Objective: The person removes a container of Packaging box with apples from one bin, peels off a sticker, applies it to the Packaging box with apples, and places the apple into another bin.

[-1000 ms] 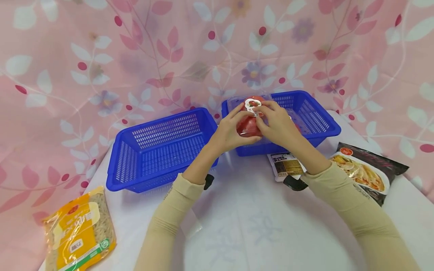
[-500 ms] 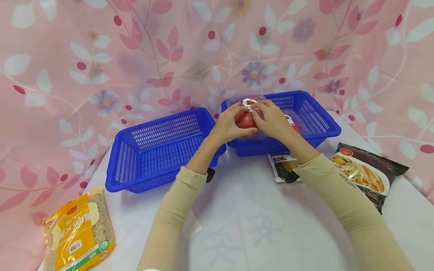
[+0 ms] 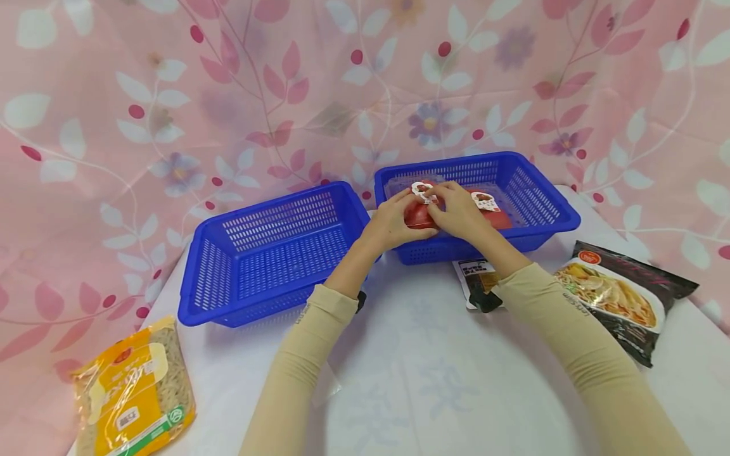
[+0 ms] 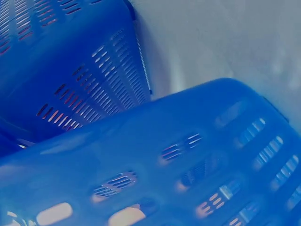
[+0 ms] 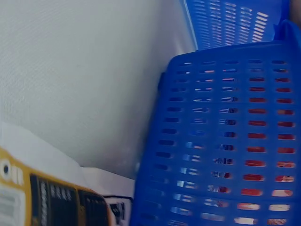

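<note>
In the head view both hands hold a clear plastic pack of tomatoes (image 3: 419,216) with a white label, at the left end of the right blue basket (image 3: 536,237). My left hand (image 3: 392,221) grips its left and near side, thumb along the near edge. My right hand (image 3: 461,212) grips it from the right, fingers over the top by the label. A second labelled tomato pack (image 3: 497,219) lies in the basket just right of it, partly behind the right hand. The wrist views show basket walls (image 4: 117,141) and perforated sides (image 5: 225,132); neither shows the hold itself.
Left of the hands stands another blue basket (image 3: 279,259), its corner close to the left forearm. A small pouch (image 3: 476,278) lies under the right wrist. A black noodle packet (image 3: 621,294) is at the right, a yellow bag (image 3: 134,386) at the front left.
Both hands have lowered the tomato pack from above the rim down into the right basket's left end. The second pack now shows more fully.
</note>
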Motion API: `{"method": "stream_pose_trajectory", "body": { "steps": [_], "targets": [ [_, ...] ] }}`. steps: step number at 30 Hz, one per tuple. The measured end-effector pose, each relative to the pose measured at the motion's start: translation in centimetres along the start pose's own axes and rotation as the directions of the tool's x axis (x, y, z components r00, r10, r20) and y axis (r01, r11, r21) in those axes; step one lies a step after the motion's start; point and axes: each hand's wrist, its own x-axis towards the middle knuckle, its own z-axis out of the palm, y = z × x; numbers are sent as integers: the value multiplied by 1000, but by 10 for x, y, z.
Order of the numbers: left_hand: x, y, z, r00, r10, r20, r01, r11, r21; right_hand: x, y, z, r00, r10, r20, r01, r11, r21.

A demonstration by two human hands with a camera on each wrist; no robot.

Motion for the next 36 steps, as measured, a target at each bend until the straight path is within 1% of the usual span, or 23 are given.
{"method": "stream_pose_trajectory", "body": {
  "steps": [3, 5, 7, 9, 13, 16, 19, 22, 26, 30, 34, 36],
  "targets": [
    [2, 2, 0, 999, -9, 47, 6, 997, 78, 0, 5, 4, 1000, 16, 2, -16, 1000, 10],
    [3, 3, -1, 996, -16, 85, 4, 990, 141, 1, 8, 7, 1000, 27, 4, -27, 1000, 12],
    [6, 3, -1, 992, -27, 125, 4, 983, 183, 2, 10, 8, 999, 36, 12, -36, 999, 14],
    [9, 4, -1, 986, -36, 164, 3, 980, 197, 3, 12, 9, 998, 49, 25, -50, 999, 14],
    [15, 5, 0, 972, -54, 227, 11, 983, 184, 7, 16, 10, 995, 72, 65, -72, 997, -8],
    [17, 6, 1, 961, -75, 265, 25, 982, 187, 9, 19, 10, 991, 80, 105, -77, 997, -33],
    [20, 8, 2, 950, -101, 295, 44, 980, 192, 10, 21, 9, 985, 87, 146, -83, 996, -37],
    [22, 9, 3, 940, -110, 322, 46, 979, 199, 10, 22, 9, 979, 97, 179, -91, 995, -41],
    [25, 9, 4, 932, -104, 347, 27, 975, 220, 10, 22, 8, 968, 110, 227, -91, 991, -96],
    [27, 9, 6, 927, -121, 356, 30, 967, 251, 10, 20, 10, 952, 110, 285, -68, 986, -152],
    [28, 9, 7, 925, -131, 356, 39, 967, 253, 10, 20, 11, 938, 125, 325, -78, 985, -153],
    [29, 10, 7, 922, -138, 362, 49, 969, 243, 9, 20, 10, 930, 136, 340, -92, 986, -142]
  ]
}}
